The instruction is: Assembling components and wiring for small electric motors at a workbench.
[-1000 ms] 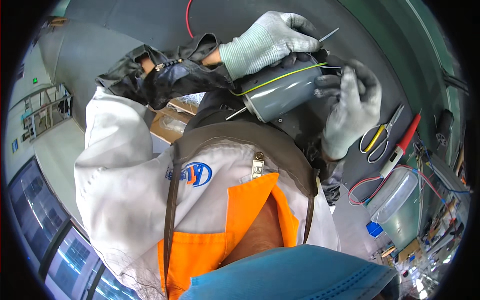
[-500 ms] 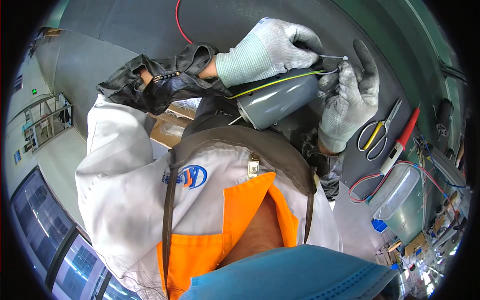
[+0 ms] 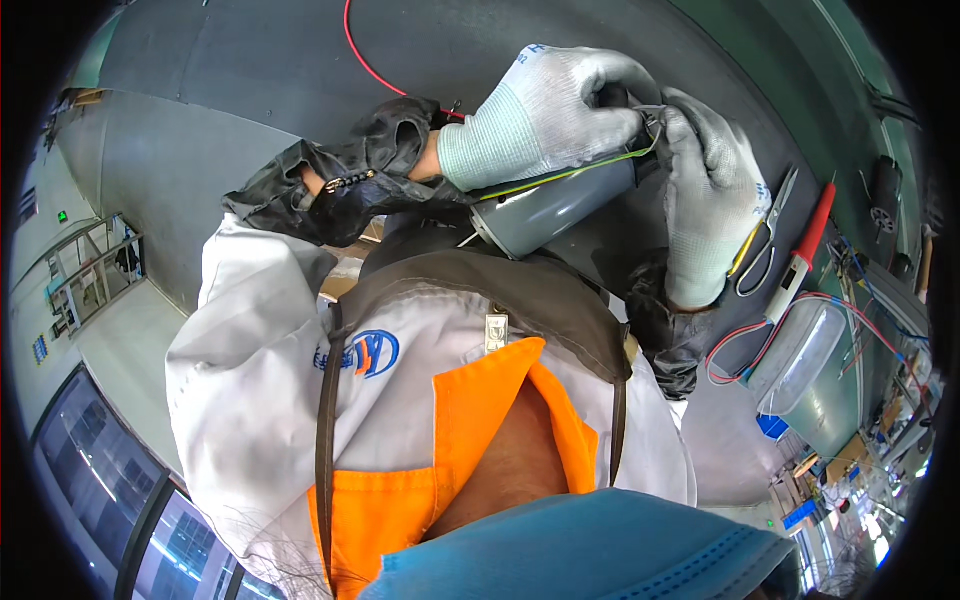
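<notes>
Both my hands wear pale grey knitted gloves and meet at the far end of a grey metal cylinder [image 3: 560,208], which looks like a motor body. A thin white cable tie [image 3: 652,108] runs between them, bent into a small loop. My left hand [image 3: 570,115] pinches it from the left side, thumb and fingers closed. My right hand [image 3: 712,185] grips it from the other side with bent fingers. A yellow-green wire [image 3: 560,180] lies along the cylinder's top and reaches the loop. The fingers partly hide where tie and wire meet.
To my right lie scissors [image 3: 765,240] with a yellow grip and a red-and-white pen-like tool [image 3: 806,250] with wires. A clear plastic case [image 3: 797,358] sits nearer. A red cable [image 3: 362,65] curves across the dark tabletop [image 3: 260,60] beyond my left arm.
My right hand has turned and closed in towards my left, its raised index finger now folded down. The tie, earlier held out fairly straight, now bends into a loop.
</notes>
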Motion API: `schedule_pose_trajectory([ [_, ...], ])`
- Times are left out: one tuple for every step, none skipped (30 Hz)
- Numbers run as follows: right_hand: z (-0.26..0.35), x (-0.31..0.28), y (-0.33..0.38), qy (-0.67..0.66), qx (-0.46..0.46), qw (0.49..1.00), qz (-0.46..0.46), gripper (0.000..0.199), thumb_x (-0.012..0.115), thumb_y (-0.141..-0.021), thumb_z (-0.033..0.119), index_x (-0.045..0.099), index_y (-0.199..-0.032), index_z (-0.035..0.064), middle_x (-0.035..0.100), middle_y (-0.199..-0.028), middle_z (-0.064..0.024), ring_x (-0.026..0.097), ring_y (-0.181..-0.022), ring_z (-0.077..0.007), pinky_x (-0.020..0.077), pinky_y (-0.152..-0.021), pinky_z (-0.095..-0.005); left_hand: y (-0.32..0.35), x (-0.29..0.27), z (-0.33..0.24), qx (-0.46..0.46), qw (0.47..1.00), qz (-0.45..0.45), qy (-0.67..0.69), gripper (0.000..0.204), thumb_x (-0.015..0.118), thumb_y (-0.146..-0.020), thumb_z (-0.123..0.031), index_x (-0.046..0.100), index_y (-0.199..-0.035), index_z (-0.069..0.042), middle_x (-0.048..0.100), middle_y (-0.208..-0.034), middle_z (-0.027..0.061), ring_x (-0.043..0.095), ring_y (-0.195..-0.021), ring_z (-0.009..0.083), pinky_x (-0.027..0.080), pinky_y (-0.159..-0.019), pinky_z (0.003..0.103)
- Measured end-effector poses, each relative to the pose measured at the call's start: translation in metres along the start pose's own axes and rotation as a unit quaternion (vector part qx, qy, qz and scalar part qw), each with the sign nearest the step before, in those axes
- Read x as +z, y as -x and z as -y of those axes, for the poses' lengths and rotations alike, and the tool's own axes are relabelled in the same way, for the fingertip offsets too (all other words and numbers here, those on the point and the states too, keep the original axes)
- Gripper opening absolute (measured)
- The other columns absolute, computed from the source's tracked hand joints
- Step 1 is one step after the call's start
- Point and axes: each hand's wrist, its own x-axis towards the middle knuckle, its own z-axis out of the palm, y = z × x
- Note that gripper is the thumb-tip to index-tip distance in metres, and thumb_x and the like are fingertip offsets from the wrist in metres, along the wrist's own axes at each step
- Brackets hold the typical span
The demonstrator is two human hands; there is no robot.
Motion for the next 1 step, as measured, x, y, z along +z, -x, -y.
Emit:
schedule_pose_trajectory([
  [-0.0066, -0.0043, -0.0025, 0.093, -0.092, 0.991, -0.007, 0.021, 0.067, -0.097, 0.01, 0.078, -0.115, 0.0112, 0.077, -0.099, -0.0083, 0.07, -0.072, -0.0234, 0.0573, -0.07, -0.0292, -0.0014, -0.0002, 0.0006, -0.001, 1.0, 0.003, -0.001, 0.029, 0.072, -0.093, -0.02, 0.072, -0.118, -0.005, 0.075, -0.097, 0.0054, 0.065, -0.081, 0.0076, 0.053, -0.072, 0.022],
])
